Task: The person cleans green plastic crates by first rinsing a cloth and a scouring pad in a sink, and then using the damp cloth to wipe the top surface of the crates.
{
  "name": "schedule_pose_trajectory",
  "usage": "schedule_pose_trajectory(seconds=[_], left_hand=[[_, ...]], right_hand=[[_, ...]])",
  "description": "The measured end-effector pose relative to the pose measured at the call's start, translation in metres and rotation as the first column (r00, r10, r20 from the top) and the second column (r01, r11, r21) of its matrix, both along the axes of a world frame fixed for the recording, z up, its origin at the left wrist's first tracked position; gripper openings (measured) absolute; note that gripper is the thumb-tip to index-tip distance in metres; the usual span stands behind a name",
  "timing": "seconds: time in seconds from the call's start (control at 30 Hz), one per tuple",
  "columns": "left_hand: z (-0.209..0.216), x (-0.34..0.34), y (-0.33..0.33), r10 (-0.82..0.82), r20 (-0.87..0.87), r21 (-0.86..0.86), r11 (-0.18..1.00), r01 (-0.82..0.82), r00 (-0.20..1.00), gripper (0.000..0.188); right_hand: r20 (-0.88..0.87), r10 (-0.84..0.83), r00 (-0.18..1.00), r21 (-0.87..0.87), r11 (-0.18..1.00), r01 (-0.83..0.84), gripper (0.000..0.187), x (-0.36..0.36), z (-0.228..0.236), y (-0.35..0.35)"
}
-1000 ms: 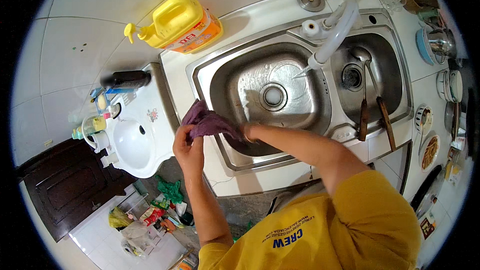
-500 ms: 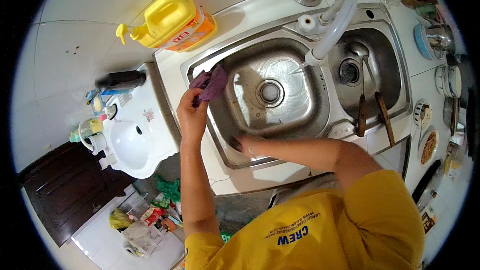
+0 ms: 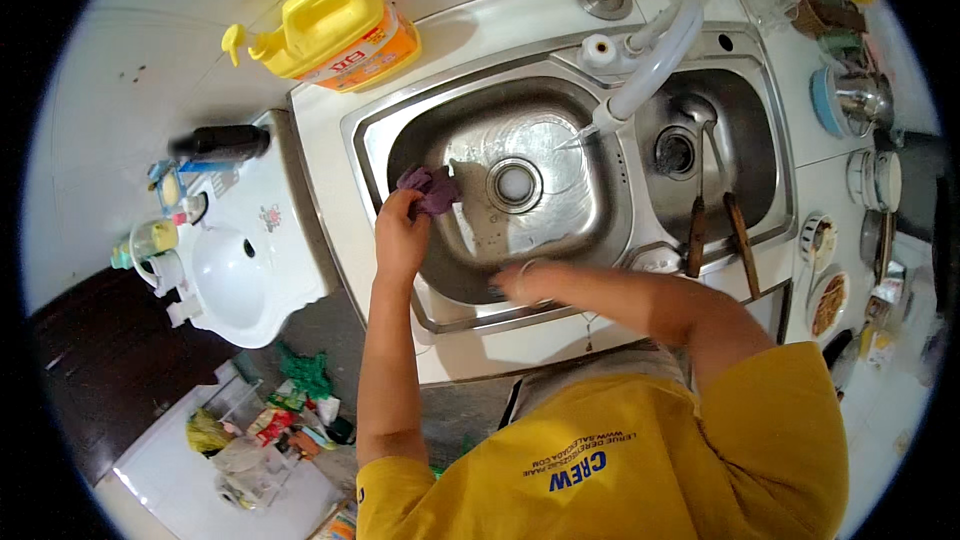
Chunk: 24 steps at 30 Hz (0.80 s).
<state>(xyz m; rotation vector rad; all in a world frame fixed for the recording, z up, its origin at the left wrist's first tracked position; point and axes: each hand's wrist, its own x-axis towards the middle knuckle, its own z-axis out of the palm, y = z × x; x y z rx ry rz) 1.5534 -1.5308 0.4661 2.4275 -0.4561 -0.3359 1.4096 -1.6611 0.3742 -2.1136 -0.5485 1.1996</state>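
My left hand is closed on a bunched purple cloth, which hangs over the left part of the large steel basin. My right hand is low at the basin's front wall, fingers pointing left. It is blurred, and I cannot make out whether anything is in it. Water runs in a thin stream from the white tap spout into the basin, near the round drain.
In the smaller basin on the right, two ladle-like tools with wooden handles lean on the front rim. A yellow pump jug stands behind the sink at left. Farther left is a white washbasin. Bowls and a plate of food line the right counter.
My left hand has moved with the cloth from the basin's left rim to the right, over the basin. My right hand has shifted slightly right. The whole view has shifted a little.
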Motion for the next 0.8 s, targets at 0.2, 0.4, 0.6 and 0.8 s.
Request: schedule_pose_trajectory(seconds=[0.2,0.4,0.6,0.8], left_hand=[[-0.053,-0.017,-0.035,-0.171,0.044,0.212,0.964,0.158,0.984,0.015],[-0.048,-0.045,-0.023,-0.036,-0.114,0.388,0.918,0.078,0.993,0.020],[-0.006,-0.040,-0.013,0.140,0.001,0.093,0.986,-0.139,0.990,0.022],[0.002,-0.052,-0.012,0.114,-0.149,0.060,0.993,-0.106,0.982,0.025]], right_hand=[[-0.246,0.368,0.897,-0.564,0.698,-0.442,0.031,-0.043,-0.168,-0.154],[0.002,0.233,0.972,-0.397,0.893,-0.213,0.036,0.010,-0.054,-0.038],[0.450,-0.434,0.780,-0.245,0.780,0.576,0.026,0.057,-0.109,-0.077],[0.213,-0.977,-0.004,0.345,0.072,0.936,0.035,0.056,-0.041,-0.163]])
